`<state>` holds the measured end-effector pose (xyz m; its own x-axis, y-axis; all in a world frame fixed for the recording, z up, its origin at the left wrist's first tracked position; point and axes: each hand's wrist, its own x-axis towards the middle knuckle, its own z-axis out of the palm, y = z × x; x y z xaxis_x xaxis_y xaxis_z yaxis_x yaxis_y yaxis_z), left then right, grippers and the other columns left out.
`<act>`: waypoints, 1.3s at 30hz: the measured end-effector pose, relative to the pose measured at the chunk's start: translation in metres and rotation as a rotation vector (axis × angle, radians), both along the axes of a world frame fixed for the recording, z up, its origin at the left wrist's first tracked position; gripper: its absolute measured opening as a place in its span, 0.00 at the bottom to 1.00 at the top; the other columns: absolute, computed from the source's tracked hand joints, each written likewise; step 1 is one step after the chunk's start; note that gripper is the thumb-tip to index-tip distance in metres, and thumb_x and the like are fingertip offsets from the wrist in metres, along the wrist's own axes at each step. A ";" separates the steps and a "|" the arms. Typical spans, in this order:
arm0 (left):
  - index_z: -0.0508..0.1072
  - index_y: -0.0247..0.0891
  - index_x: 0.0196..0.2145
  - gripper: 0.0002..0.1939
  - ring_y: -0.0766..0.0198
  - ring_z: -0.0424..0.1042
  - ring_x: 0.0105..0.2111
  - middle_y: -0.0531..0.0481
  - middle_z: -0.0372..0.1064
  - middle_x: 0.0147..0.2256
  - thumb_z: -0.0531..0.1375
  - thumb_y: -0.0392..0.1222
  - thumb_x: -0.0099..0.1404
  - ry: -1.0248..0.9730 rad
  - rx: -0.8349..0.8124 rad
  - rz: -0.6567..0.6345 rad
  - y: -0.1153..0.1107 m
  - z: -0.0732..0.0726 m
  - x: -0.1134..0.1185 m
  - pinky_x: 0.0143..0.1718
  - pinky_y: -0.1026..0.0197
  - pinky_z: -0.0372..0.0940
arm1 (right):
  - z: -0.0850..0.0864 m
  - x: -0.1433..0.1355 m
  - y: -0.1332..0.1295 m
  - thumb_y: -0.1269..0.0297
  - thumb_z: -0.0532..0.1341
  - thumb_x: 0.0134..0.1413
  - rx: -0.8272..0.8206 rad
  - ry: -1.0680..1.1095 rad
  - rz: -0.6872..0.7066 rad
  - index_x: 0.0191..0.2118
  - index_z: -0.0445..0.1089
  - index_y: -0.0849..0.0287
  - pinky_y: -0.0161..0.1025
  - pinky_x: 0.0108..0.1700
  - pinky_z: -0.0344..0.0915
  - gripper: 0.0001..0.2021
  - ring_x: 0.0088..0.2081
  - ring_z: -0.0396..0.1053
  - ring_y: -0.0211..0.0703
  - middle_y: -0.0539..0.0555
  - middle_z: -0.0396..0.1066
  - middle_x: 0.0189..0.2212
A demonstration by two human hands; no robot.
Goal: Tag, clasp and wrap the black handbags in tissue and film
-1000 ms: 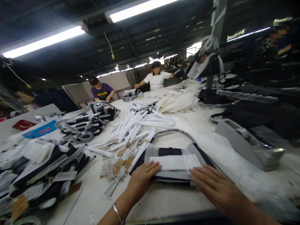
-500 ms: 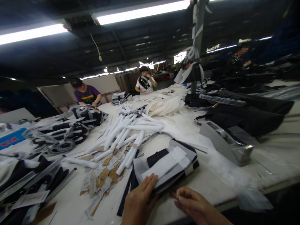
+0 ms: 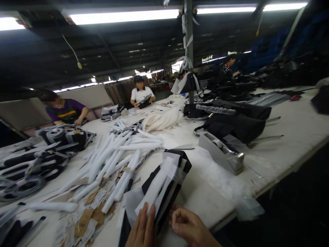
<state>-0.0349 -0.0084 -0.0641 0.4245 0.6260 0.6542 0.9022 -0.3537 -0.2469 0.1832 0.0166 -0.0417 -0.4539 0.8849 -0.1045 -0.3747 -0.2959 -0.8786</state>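
Note:
In the head view a black bag (image 3: 177,187), with grey lining and white paper and clear film over its face, lies tilted on the white table in front of me. My left hand (image 3: 144,224) grips its near end, straight fingers pressed over the white sheet (image 3: 151,192); the thumb is hidden. To the right, beside the bag's near edge, my right hand (image 3: 189,223) is closed with curled fingers, thumb and forefinger together. I cannot make out what it holds, if anything. A grey tape dispenser (image 3: 221,151) stands beyond the bag, to the right.
White tubes (image 3: 110,154) and brown tags (image 3: 86,218) are heaped left of the bag. Wrapped black straps (image 3: 51,161) pile up farther left. Black bags (image 3: 231,120) lie behind the dispenser, near a post (image 3: 189,51). Co-workers (image 3: 141,92) sit across the table.
The bag has turned and tipped, so more of its black side shows, with both hands moving along with it. My view has swung to the right. A co-worker across has lowered a black item.

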 end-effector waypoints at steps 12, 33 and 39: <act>0.40 0.31 0.72 0.36 0.56 0.74 0.53 0.35 0.69 0.58 0.51 0.36 0.72 -0.040 -0.111 -0.011 -0.003 0.000 -0.014 0.50 0.61 0.72 | 0.014 0.020 0.006 0.57 0.65 0.52 0.430 -0.375 0.031 0.45 0.76 0.57 0.48 0.55 0.66 0.15 0.52 0.70 0.54 0.60 0.71 0.53; 0.43 0.48 0.71 0.36 0.57 0.77 0.50 0.51 0.68 0.59 0.51 0.35 0.71 -0.316 -0.121 0.181 0.006 0.021 0.010 0.47 0.59 0.74 | 0.010 0.060 0.052 0.45 0.61 0.61 0.960 -1.152 0.062 0.67 0.59 0.61 0.68 0.68 0.44 0.35 0.69 0.47 0.67 0.68 0.52 0.68; 0.49 0.45 0.71 0.33 0.59 0.74 0.53 0.47 0.67 0.60 0.52 0.33 0.71 -0.256 -0.016 0.124 0.009 0.026 0.017 0.48 0.63 0.72 | -0.003 0.054 0.058 0.47 0.59 0.63 1.062 -0.999 0.184 0.65 0.63 0.53 0.68 0.66 0.49 0.29 0.68 0.51 0.65 0.63 0.57 0.67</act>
